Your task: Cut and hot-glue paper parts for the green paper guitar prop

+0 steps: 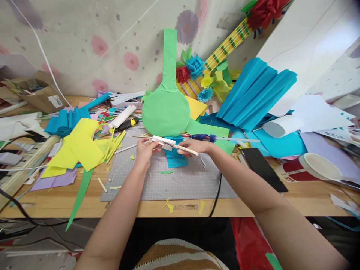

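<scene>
My left hand (145, 153) pinches a small white folded strip (164, 141) above the cutting mat. In my right hand (193, 146) is a slim cream-handled tool (189, 150), its thin dark end resting against the white strip. The tip's exact kind is too small to tell. Under both hands, a blue paper piece (177, 160) lies on the grey cutting mat (157, 189). Just behind them stands a green paper-covered guitar shape (165, 112), upright with its neck pointing up. Behind my right hand lies a blue glue gun (201, 137) with a pale stick poking out.
Yellow paper (84, 144) and a black-yellow utility knife (129, 123) lie left. A finished-looking yellow guitar (225, 48) with paper flowers leans behind. Right are pleated blue paper (253, 97), a phone (263, 168) and a paper cup (309, 168). A black cable (217, 197) crosses the table edge.
</scene>
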The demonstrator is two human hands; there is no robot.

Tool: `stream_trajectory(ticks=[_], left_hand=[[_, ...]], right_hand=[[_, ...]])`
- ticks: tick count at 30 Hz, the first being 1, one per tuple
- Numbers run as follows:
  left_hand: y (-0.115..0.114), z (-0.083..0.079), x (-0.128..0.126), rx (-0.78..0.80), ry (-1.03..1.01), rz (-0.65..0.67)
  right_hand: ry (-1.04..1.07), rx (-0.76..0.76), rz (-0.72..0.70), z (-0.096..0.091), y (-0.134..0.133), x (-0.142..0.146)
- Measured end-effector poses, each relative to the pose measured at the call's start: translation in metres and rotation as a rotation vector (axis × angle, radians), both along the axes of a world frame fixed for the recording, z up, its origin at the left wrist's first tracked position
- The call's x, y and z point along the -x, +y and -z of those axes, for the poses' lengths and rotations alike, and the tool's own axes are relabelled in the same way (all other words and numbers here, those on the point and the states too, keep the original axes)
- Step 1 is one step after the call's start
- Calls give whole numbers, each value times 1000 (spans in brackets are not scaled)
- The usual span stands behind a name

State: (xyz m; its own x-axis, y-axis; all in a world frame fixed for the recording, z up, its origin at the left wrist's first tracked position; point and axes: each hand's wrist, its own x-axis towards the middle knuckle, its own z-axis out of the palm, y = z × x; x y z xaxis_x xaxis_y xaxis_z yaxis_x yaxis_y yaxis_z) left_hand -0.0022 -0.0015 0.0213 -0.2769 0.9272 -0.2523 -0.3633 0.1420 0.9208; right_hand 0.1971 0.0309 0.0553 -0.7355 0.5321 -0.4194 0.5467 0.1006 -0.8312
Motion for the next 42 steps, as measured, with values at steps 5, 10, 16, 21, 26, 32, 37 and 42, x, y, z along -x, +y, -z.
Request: stream_trajectory(ticks=[5,10,16,21,26,32,37,42], left_hand=[[0,-1,1,12,3,10],[1,1,2,24,18,12],[2,4,3,18,29,16],[1,4,2,-6,53,37],[0,4,1,-26,70,49],[0,4,2,-30,51,44],[2,1,6,-108,-6,-102],[4,4,2,-123,-31,-77]], right_hand=[[-10,-26,10,3,3,-3],[-30,-104,7,5,3,-3],[-69,-156,-47,1,2,-1],[-49,-100,-49,-5,3,4],[-72,-101,-13,-2,6,12],[-125,-216,28,2,3,11],[-475,-695,106,9,-13,9],[-666,-911,165,18,-30,9]])
